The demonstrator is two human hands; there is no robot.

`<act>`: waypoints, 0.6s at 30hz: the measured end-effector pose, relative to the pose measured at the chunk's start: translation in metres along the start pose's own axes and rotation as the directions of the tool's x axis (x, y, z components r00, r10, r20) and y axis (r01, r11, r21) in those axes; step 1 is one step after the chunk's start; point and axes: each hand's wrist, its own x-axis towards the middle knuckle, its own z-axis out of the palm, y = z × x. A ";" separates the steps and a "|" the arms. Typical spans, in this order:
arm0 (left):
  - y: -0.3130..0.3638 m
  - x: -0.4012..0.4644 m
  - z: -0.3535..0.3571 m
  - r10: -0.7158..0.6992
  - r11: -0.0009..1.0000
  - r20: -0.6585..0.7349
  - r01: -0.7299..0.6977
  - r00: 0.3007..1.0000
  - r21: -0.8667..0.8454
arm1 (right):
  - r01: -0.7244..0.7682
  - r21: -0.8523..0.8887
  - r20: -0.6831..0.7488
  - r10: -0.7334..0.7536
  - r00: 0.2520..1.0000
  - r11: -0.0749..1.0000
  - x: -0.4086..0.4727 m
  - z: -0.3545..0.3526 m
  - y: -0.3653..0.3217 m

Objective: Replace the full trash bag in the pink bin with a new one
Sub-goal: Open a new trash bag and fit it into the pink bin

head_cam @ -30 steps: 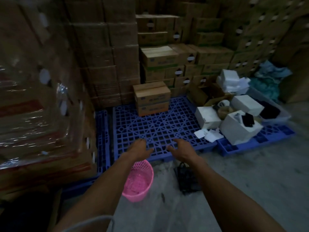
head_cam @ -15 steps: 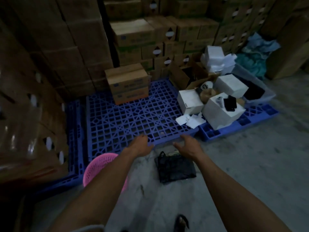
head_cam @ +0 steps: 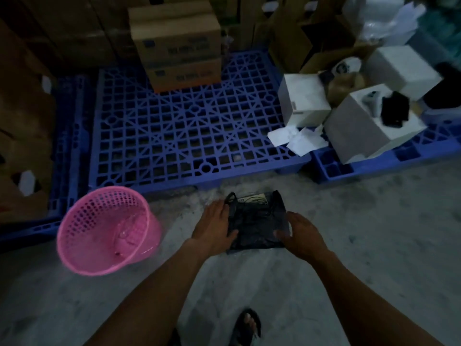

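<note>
Black trash bag [head_cam: 257, 222]: thin, crinkled plastic film, flat and roughly square, loop handles at its far edge; lies on the grey concrete floor [head_cam: 361, 245], just in front of the blue pallet [head_cam: 174, 136]. Something pale shows at its far opening; cannot tell what.

Left hand [head_cam: 215, 226]: palm down, fingers spread and unclenched, resting on the bag's left edge beside 1 handle loop.

Right hand [head_cam: 303, 233]: palm down, fingers loosely extended, at the bag's right edge; whether it touches the film cannot be told. Neither hand grips anything.

Pink bin [head_cam: 107, 231]: round, perforated plastic basket, tilted with its mouth toward the camera, left of the bag and well apart from it, near the pallet's front left corner. A wisp of clear film shows inside.

Blue pallet: moulded plastic lattice of squares and diagonals.

Cardboard cartons [head_cam: 177, 46]: 2 brown boxes stacked at the pallet's far side; dark printing, blurred and unreadable.

White boxes [head_cam: 359, 131]: smooth-faced cubes at the pallet's right end; 1 carries a small label, illegible, another a black object on top. Crumpled white paper [head_cam: 296, 138] lies against them.

Sandalled foot [head_cam: 247, 325]: dark strap, on the floor nearer the camera than the bag.
</note>
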 end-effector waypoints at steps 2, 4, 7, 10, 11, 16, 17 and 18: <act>-0.012 0.027 0.047 0.011 1.000 0.033 -0.011 0.999 0.022 | 0.032 -0.056 0.000 -0.032 1.000 0.998 0.030 0.049 0.028; -0.026 0.055 0.095 0.022 0.999 0.057 -0.025 0.998 0.042 | 0.066 -0.119 -0.004 -0.067 0.998 0.991 0.056 0.089 0.049; -0.047 0.094 0.161 0.054 0.994 0.062 -0.059 0.997 0.088 | 0.086 -0.184 0.013 -0.085 0.996 0.979 0.096 0.143 0.080; -0.068 0.133 0.215 0.094 0.988 0.059 -0.101 0.994 0.117 | 0.094 -0.206 0.042 -0.087 0.995 0.974 0.137 0.184 0.104; -0.075 0.147 0.231 0.105 0.985 0.048 -0.111 0.993 0.134 | 0.100 -0.229 0.044 -0.092 0.995 0.968 0.151 0.197 0.112; -0.104 0.224 0.297 0.157 0.968 -0.011 -0.151 0.988 0.202 | 0.140 -0.304 0.052 -0.130 0.990 0.942 0.223 0.250 0.153; -0.109 0.238 0.310 0.170 0.965 -0.024 -0.161 0.985 0.209 | 0.143 -0.315 0.039 -0.138 0.990 0.938 0.237 0.261 0.163; -0.113 0.253 0.322 0.183 0.961 -0.042 -0.169 0.982 0.218 | 0.140 -0.323 0.019 -0.142 0.990 0.936 0.249 0.271 0.172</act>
